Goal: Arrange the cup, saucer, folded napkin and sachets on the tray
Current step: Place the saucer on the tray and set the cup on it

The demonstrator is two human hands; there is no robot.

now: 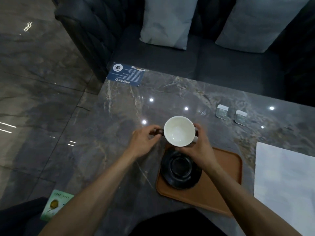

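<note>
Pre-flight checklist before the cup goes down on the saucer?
1. Cup held: ok, right hand grips its side, left hand pinches the dark handle.
2. Cup upright and empty: ok.
3. Saucer on tray: ok, at its left end.
4. Saucer well clear: ok.
5. Cup above saucer: not ok, it sits toward the saucer's far edge.
6. Sachets and napkin on tray: not ok, both lie on the table.

I see a glossy marble-look table (170, 92), a matt brown tray (226, 171), a glazed cup (179, 131) (white inside) and a shiny black saucer (180, 169).
</note>
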